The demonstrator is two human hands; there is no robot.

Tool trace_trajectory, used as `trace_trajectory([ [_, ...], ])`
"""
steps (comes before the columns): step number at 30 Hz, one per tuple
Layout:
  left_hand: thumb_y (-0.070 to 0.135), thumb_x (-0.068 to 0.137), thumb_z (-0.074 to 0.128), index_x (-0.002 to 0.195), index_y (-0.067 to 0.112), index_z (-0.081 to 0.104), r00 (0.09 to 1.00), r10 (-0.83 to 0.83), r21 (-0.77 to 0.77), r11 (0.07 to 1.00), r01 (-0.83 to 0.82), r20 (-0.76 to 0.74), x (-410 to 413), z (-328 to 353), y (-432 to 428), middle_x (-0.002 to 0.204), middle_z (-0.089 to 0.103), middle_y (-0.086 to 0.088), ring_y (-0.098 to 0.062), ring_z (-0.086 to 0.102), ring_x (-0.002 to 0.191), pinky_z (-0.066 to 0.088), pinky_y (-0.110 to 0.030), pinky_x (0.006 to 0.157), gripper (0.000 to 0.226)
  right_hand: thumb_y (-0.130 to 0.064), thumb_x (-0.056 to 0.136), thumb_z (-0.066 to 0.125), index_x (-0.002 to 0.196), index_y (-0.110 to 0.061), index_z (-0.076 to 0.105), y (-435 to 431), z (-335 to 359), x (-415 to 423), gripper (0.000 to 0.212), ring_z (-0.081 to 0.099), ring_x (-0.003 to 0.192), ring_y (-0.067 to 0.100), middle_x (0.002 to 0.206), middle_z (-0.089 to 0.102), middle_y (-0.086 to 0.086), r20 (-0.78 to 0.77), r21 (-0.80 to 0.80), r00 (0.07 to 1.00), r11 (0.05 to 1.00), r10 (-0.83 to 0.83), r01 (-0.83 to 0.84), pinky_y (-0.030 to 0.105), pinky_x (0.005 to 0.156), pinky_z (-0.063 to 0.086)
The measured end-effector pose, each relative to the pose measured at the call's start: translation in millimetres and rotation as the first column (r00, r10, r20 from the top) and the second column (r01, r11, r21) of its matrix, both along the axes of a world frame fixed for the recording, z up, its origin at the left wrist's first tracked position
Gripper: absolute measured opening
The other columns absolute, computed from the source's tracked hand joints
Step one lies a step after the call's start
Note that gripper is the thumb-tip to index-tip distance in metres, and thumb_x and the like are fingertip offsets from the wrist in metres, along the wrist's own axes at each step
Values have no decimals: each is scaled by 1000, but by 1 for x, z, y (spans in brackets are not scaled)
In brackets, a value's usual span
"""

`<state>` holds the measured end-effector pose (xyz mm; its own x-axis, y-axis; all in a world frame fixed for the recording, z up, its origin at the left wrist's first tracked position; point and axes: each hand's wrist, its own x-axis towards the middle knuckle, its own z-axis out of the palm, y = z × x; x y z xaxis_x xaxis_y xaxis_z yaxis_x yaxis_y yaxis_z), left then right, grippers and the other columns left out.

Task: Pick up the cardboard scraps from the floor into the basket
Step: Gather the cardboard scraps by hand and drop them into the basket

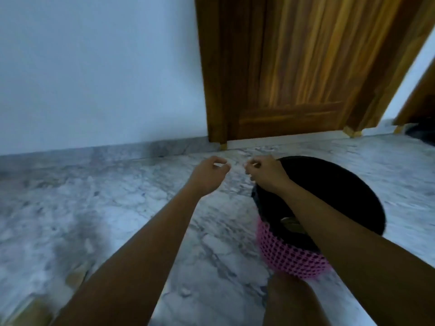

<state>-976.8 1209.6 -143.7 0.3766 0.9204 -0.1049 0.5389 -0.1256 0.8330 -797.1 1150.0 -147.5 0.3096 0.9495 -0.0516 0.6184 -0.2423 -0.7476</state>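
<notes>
A pink mesh basket (294, 257) with a black liner (341, 191) stands on the marble floor at the right. Something tan lies inside it (290, 223), partly hidden by my right forearm. Blurred tan cardboard scraps lie on the floor at the lower left, one (77, 275) near my left forearm and another (30, 309) in the corner. My left hand (209, 172) hovers over the floor left of the basket, its fingers loosely curled with nothing in them. My right hand (266, 172) is over the basket's far left rim, loosely curled, with no scrap visible in it.
A white wall (98, 74) with a grey skirting runs along the back. A wooden door (294, 71) stands just behind the basket. At the far right there is another door frame (414, 107) with something dark at its foot. The image is blurred.
</notes>
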Motion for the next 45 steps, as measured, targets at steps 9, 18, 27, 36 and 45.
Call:
trace_trajectory([
  [9,41,92,59,116,22,66,873,356,-77,913,-401,-334,-346,-72,-38,105,69,0,-7,62,79,43,-18,61,31,-38,90,67,98,-24,75,64,-74,-306,18,69,90,21,101,74,3,86,-179,823,821,562,-542,38,83,58],
  [18,43,84,69,110,26,66,830,346,-147,883,-446,-439,-487,-141,-26,116,65,-2,-20,62,106,54,-39,91,31,-42,86,73,129,-21,58,83,-149,-456,50,59,115,25,127,61,7,135,-514,668,628,732,-584,36,94,52],
  [27,29,87,65,120,22,63,732,224,-109,920,-377,-643,-493,-313,-30,123,58,-5,-25,59,111,49,-34,89,34,-68,74,71,143,-19,32,73,-315,-473,93,40,132,38,143,38,13,176,-609,871,746,458,-269,51,102,41],
  [36,34,98,56,82,6,63,757,392,16,893,-450,-523,-490,-350,-63,83,66,-13,-26,63,80,31,-29,62,33,-33,97,47,142,-15,34,86,-351,-489,50,50,120,41,136,45,21,152,-561,841,745,520,-360,44,92,45],
  [45,24,84,75,71,6,65,638,694,-6,676,-737,-333,-559,-319,-60,64,55,7,-8,53,64,36,-26,67,24,-59,87,61,139,-10,41,141,-288,-584,74,34,132,39,144,28,15,281,-590,297,409,912,-696,55,105,38],
])
